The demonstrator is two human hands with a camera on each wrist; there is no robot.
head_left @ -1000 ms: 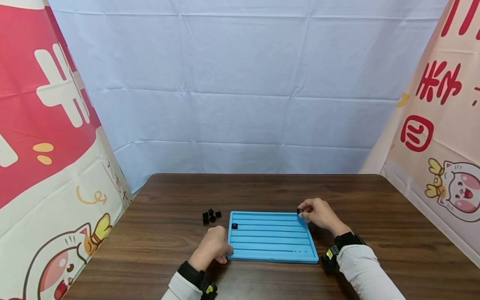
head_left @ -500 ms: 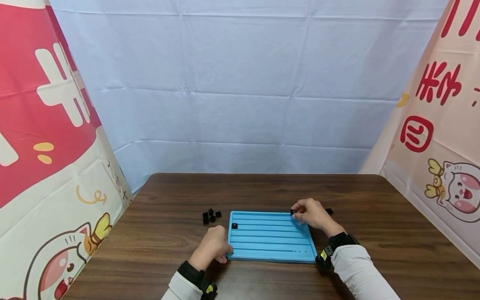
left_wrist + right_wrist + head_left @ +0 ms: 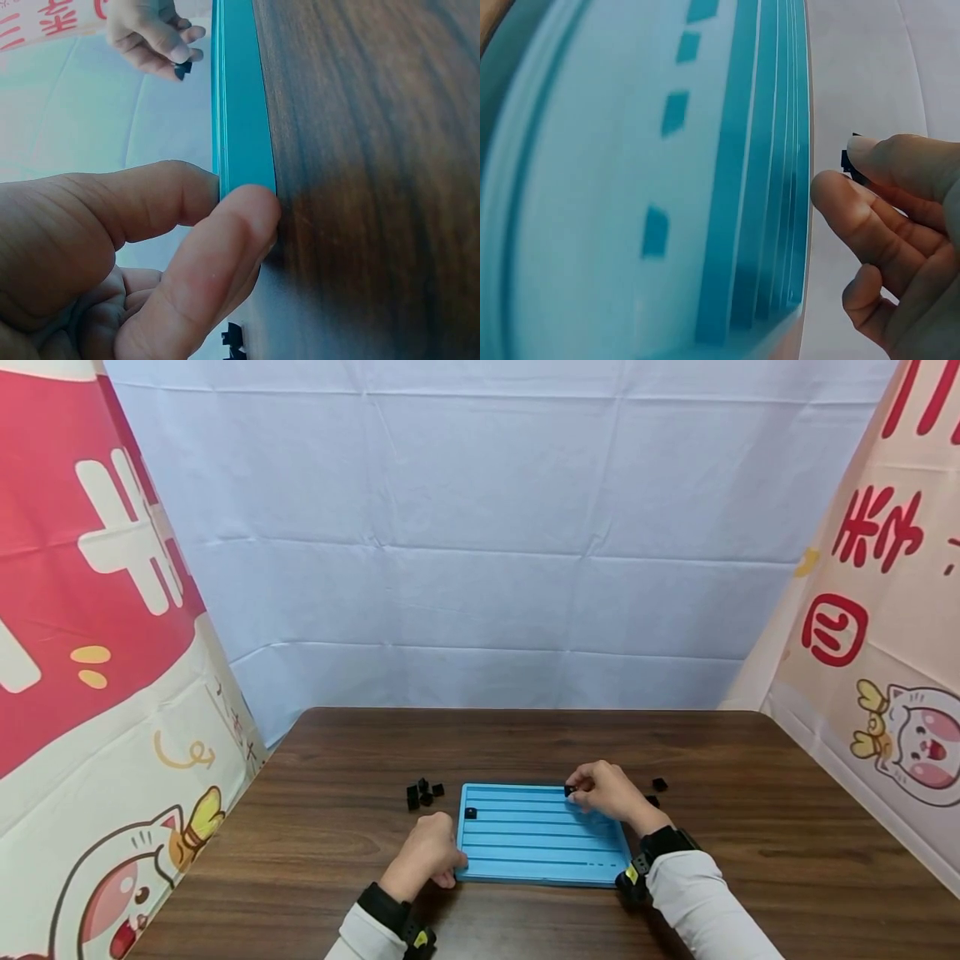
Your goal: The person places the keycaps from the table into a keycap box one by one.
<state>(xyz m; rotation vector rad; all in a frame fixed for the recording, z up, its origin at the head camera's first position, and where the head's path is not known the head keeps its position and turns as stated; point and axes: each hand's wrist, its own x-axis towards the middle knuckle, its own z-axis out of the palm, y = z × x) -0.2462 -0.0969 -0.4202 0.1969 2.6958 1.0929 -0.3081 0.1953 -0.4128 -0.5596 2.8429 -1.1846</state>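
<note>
A blue ridged tray [image 3: 538,870] lies flat on the brown table. My left hand [image 3: 429,850] is at its near left corner; in the left wrist view thumb and finger [image 3: 247,214] grip the tray's edge. Over the tray's far edge, right of its middle, my right hand [image 3: 609,792] pinches a small black block [image 3: 568,791] between thumb and fingers. The right wrist view shows that black block [image 3: 846,161] partly hidden by the fingertips. Another black block [image 3: 471,813] sits in the tray near its left side.
Several loose black blocks [image 3: 424,793] lie in a cluster left of the tray. Two more lie to its right, one black block [image 3: 659,784] farther back and another partly behind the right wrist. A pale cloth [image 3: 480,568] hangs behind the table [image 3: 360,752].
My right hand has moved left along the tray's far edge with the black block, uncovering black blocks on the table at the right. My left hand has stayed at the tray's corner.
</note>
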